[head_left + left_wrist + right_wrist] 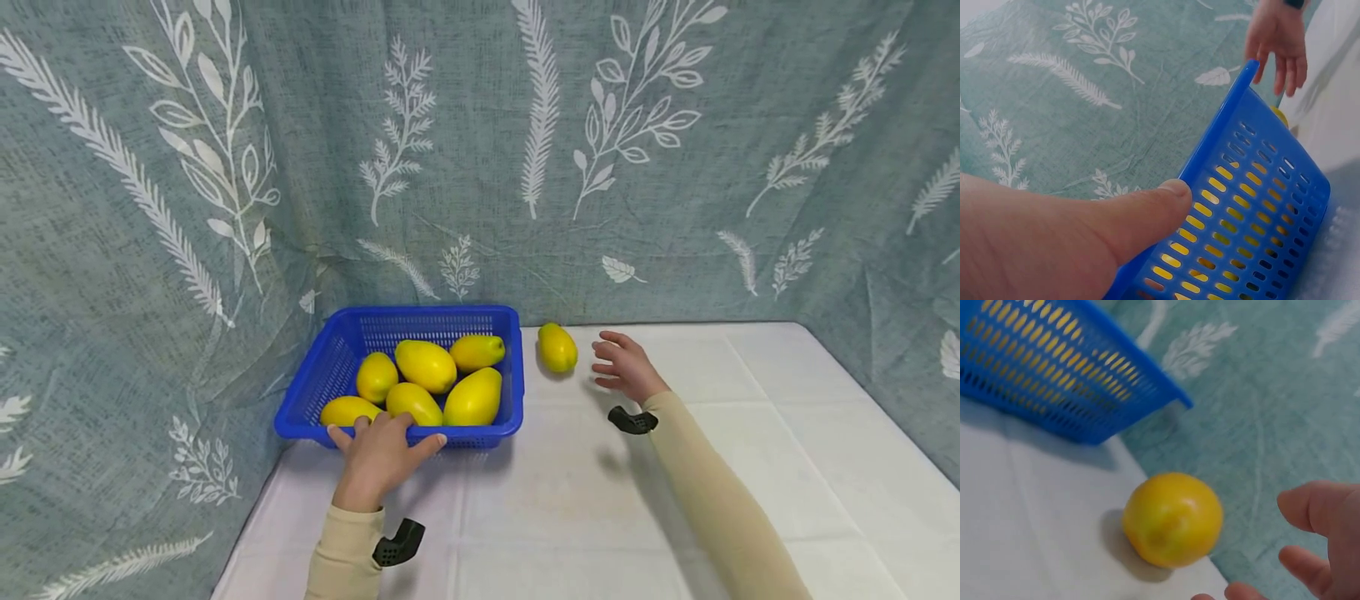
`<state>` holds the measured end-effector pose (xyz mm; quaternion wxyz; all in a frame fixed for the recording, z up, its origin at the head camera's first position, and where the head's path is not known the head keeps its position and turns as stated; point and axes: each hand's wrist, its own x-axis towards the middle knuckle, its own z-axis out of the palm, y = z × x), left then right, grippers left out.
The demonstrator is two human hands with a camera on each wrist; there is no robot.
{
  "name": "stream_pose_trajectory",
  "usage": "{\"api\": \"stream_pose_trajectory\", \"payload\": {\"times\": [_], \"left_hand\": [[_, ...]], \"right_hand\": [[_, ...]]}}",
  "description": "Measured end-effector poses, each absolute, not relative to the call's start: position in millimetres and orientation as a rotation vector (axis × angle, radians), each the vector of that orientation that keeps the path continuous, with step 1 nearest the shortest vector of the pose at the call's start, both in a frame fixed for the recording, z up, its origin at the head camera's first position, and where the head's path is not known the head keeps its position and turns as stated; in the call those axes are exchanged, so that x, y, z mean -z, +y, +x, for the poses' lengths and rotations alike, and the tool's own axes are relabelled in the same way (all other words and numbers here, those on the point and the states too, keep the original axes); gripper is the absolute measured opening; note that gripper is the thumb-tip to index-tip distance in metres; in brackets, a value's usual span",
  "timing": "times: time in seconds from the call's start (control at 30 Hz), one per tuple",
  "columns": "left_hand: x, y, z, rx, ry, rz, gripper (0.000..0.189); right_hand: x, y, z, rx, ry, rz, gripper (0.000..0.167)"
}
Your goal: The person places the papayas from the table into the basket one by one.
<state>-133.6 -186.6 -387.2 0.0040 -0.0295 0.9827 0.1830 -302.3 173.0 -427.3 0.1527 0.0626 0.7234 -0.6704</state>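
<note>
A blue plastic basket (517,392) with slotted walls holds several yellow oval fruits (425,367). My left hand (381,458) grips the basket's near rim, fingers reaching over it towards the fruits. In the left wrist view, the thumb (1147,215) lies against the rim, while the other fingers are out of sight. To the right of the basket, one more yellow oval fruit (557,348) lies on the white cloth. My right hand (628,365) hovers just right of that fruit, fingers spread and holding nothing. From the right wrist, the lone fruit (1172,520) appears apart from the fingertips (1294,509).
A white cloth (735,467) covers the table. Grey-green curtains with white leaf prints (480,167) hang behind and at both sides, close to the basket's back and left. Each wrist wears a black device (632,421).
</note>
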Motion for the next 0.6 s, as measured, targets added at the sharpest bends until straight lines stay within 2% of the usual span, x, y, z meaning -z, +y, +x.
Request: {"api": "stream_pose_trajectory", "payload": {"times": [0.33,0.6], "left_hand": [[388,-188,-133,-0.565,3.092,-0.100,0.058],[388,-189,-131,-0.581,3.103,-0.113,0.056]], "right_hand": [[434,134,-342,1.648,2.249,0.191,0.073],[434,108,-353,1.534,2.311,0.217,0.073]]}}
